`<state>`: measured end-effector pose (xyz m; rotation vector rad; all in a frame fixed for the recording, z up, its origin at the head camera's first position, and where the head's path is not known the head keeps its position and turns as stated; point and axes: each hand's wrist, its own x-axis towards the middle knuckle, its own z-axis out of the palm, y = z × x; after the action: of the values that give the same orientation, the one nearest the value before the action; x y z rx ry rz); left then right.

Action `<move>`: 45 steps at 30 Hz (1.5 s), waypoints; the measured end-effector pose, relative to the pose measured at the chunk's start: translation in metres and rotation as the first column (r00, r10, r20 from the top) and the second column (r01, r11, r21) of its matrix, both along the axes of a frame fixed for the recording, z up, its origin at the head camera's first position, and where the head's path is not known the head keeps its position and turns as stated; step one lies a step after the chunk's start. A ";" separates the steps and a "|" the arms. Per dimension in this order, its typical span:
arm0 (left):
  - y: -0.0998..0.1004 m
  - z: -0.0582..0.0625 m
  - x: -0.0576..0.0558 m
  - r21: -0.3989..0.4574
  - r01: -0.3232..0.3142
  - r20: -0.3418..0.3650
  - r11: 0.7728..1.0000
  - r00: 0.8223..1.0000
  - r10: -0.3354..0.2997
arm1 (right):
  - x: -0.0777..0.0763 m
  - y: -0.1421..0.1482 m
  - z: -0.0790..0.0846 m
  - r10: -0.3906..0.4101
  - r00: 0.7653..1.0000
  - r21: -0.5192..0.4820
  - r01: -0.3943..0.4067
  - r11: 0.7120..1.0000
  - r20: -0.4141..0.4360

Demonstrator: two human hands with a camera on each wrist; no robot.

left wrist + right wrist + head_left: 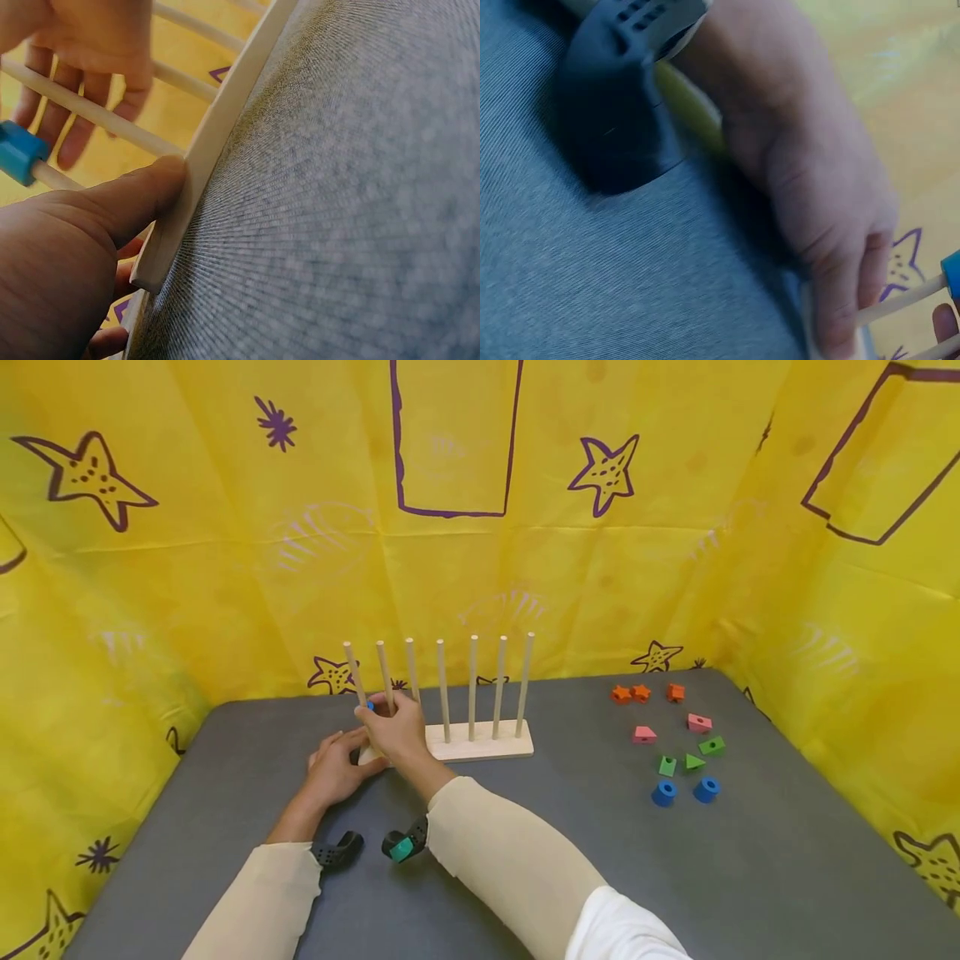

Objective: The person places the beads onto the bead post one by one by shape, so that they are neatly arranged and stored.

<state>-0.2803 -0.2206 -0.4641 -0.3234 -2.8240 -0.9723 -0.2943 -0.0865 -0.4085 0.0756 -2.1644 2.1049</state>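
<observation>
A wooden peg rack (480, 745) with a row of upright pegs stands on the table. My left hand (335, 768) grips the left end of its base, the thumb lying along the front edge and fingers behind, as the left wrist view shows. A blue bead (21, 153) is threaded on the leftmost peg, above the base. My right hand (397, 727) pinches this bead between thumb and index finger, largely covering it in the head view. The other fingers (79, 139) of the right hand extend behind the pegs.
On the table's right side lie loose beads: orange stars (621, 694) and an orange block (676, 692), pink pieces (643, 735), green pieces (712, 746) and two blue cylinders (664, 792). A yellow patterned cloth (465, 568) hangs behind the grey table (570, 860).
</observation>
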 end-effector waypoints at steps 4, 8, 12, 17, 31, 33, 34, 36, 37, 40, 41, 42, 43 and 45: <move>0.003 -0.001 0.000 -0.012 -0.004 -0.008 1.000 1.000 0.003 | 0.001 0.002 -0.010 -0.019 1.000 0.039 0.018 0.999 0.025; 0.003 -0.001 -0.001 -0.004 -0.020 0.004 1.000 1.000 0.020 | 0.001 0.003 -0.017 -0.024 0.999 0.063 0.022 0.998 0.025; 0.002 -0.001 -0.002 0.003 -0.033 0.002 0.999 0.999 0.033 | 0.000 0.003 -0.023 -0.028 0.999 0.081 0.026 0.996 0.018; 0.001 -0.001 -0.002 -0.003 -0.031 -0.016 1.000 0.999 0.031 | 0.001 0.004 -0.028 -0.041 0.999 0.119 0.038 0.992 0.027; 0.002 0.002 -0.001 -0.012 -0.029 0.018 1.000 0.999 0.029 | 0.023 0.032 -0.003 0.061 0.998 0.134 -0.065 0.989 0.035; 0.001 0.003 -0.002 -0.015 -0.027 0.026 1.000 0.999 0.028 | 0.027 0.040 0.003 0.104 0.995 0.141 -0.104 0.985 0.010; 0.001 0.003 -0.002 -0.015 -0.025 0.026 1.000 0.999 0.025 | 0.029 0.044 0.006 0.123 0.992 0.152 -0.121 0.981 -0.004; 0.001 0.003 -0.002 -0.013 -0.022 0.025 1.000 0.999 0.022 | 0.035 0.054 0.016 0.166 0.986 0.169 -0.158 0.973 -0.030; 0.001 0.003 -0.002 -0.010 -0.021 0.026 1.000 0.999 0.021 | 0.038 0.059 0.020 0.189 0.981 0.175 -0.179 0.968 -0.040; 0.001 0.001 -0.001 -0.011 -0.023 0.037 1.000 0.999 0.024 | 0.048 0.074 0.037 0.269 0.959 0.183 -0.251 0.951 -0.083; 0.001 0.001 -0.001 -0.013 -0.025 0.040 1.000 0.999 0.025 | 0.051 0.079 0.044 0.293 0.951 0.185 -0.271 0.944 -0.098; 0.001 0.000 0.000 -0.015 -0.026 0.042 1.000 0.999 0.027 | 0.054 0.084 0.050 0.316 0.942 0.187 -0.292 0.938 -0.113; 0.001 0.000 0.000 -0.017 -0.027 0.043 0.999 0.999 0.028 | 0.057 0.089 0.056 0.336 0.933 0.192 -0.309 0.931 -0.128; 0.001 0.000 0.000 -0.019 -0.030 0.036 0.999 0.999 0.030 | 0.064 0.100 0.069 0.372 0.914 0.204 -0.338 0.919 -0.160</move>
<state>-0.2808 -0.2193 -0.4637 -0.2675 -2.8628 -0.9562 -0.2302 0.0132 -0.3398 0.7172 -2.3449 1.9626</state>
